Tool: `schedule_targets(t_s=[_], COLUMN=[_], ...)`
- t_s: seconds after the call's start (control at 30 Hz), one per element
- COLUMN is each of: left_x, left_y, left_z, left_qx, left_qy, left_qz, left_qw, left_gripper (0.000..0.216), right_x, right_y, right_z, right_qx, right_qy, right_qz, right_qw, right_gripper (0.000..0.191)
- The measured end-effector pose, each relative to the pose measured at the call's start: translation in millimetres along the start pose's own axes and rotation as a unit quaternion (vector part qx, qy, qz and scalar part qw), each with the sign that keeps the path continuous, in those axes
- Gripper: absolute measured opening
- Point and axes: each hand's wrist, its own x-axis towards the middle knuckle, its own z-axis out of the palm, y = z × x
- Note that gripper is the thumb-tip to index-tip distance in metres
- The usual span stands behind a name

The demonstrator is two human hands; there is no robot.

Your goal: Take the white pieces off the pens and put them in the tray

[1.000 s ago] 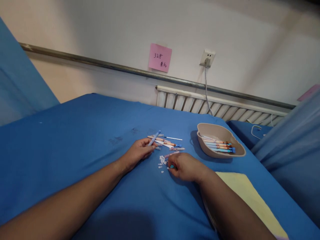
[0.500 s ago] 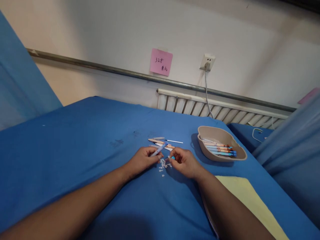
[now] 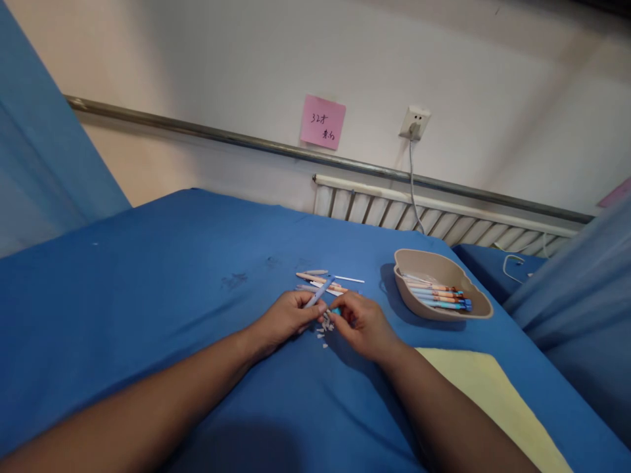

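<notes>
My left hand [image 3: 290, 316] is closed around a pale blue pen barrel [image 3: 320, 291], which slants up and to the right. Close beside it, my right hand [image 3: 363, 323] pinches at the barrel's lower end; whatever sits between its fingertips is too small to make out. A bit of teal [image 3: 337, 311] shows at those fingers, partly hidden. Under the hands lie several small white pieces [image 3: 326, 326] on the blue cloth. Just beyond them are loose pen parts: an orange barrel [image 3: 309, 279], a thin white refill [image 3: 350, 280] and others partly covered by the hands.
A beige tray [image 3: 480, 307] holding several assembled pens [image 3: 438, 295] stands to the right. Yellow paper [image 3: 473, 374] lies beside my right forearm. Behind the blue-covered table [image 3: 148, 282] are a radiator [image 3: 367, 209], a metal rail [image 3: 236, 138] and a plugged-in cable [image 3: 412, 177].
My right hand has moved left, bringing its fingertips to the lower end of the pen barrel. My left hand still holds the barrel. The view has shifted slightly.
</notes>
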Motion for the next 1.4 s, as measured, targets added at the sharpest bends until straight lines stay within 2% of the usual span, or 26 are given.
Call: schedule_targets(t_s=[0.17,0.7,0.83,0.93,1.03,1.17,1.27,1.4], left_x=[0.0,0.7,0.2,0.3,0.7,0.7,0.3,0.3], left_y=[0.3,1.2,2.5,2.8,2.7,4.4,6.5,7.5], left_z=[-5.3,-2.6,-1.3,-1.5,-2.0,-1.7,-1.3,-0.7], left_qx=[-0.034,-0.02,-0.009,-0.004,-0.005,-0.014,-0.013,-0.015], left_qy=[0.023,0.058,0.068,0.071,0.07,0.07,0.066,0.065], left_qz=[-0.016,0.006,0.017,0.02,0.018,0.015,0.004,-0.002], left_qw=[0.999,0.998,0.997,0.997,0.997,0.997,0.998,0.998], left_gripper=[0.037,0.037,0.036,0.035,0.035,0.037,0.039,0.038], right_x=[1.2,1.8,4.7,9.0,12.4,12.7,11.0,9.7], right_y=[10.6,14.5,15.8,17.4,17.7,15.7,14.7,14.0], right_z=[3.1,6.9,7.7,7.1,5.9,5.1,5.1,6.3], right_qx=[0.065,0.086,0.142,0.239,0.363,0.454,0.492,0.507], right_qy=[0.021,-0.002,0.047,0.093,0.102,0.098,0.093,0.093], right_qz=[0.054,0.049,0.07,0.125,0.192,0.23,0.243,0.244], right_qw=[0.996,0.995,0.986,0.958,0.906,0.855,0.831,0.821], right_gripper=[0.011,0.014,0.012,0.017,0.025,0.031,0.032,0.031])
